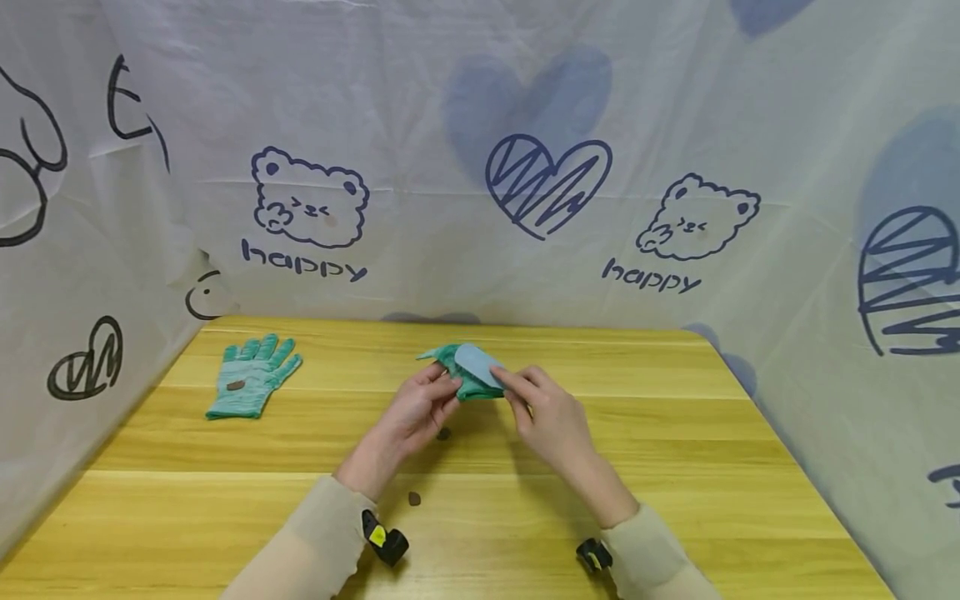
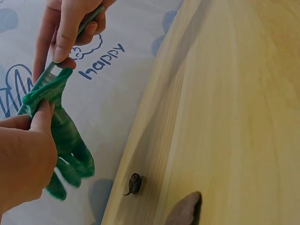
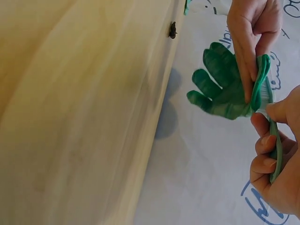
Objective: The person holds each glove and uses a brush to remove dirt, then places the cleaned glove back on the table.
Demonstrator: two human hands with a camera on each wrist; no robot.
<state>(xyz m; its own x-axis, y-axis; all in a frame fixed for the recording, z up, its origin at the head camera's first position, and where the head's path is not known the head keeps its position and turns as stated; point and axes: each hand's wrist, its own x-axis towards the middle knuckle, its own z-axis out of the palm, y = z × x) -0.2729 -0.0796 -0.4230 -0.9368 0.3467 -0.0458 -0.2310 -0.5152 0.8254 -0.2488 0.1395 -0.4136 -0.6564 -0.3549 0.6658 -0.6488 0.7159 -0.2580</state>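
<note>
My left hand point(image 1: 415, 414) pinches a green knit glove point(image 2: 70, 133) near its cuff, and the glove's fingers hang loose in both wrist views. In my right hand point(image 1: 553, 421) is a brush point(image 1: 476, 364) with a pale blue back, gripped by its handle. The brush's bristles point(image 3: 266, 93) face the cuff and seem to touch it. Both hands hold these things above the table, near its far middle part.
A second green glove point(image 1: 243, 403) lies flat at the table's point(image 1: 720, 467) far left, with a brown piece point(image 1: 236, 385) on it. Small brown bits point(image 1: 415, 498) lie on the wood near my left arm. A printed cloth point(image 1: 435, 250) hangs behind and at the sides.
</note>
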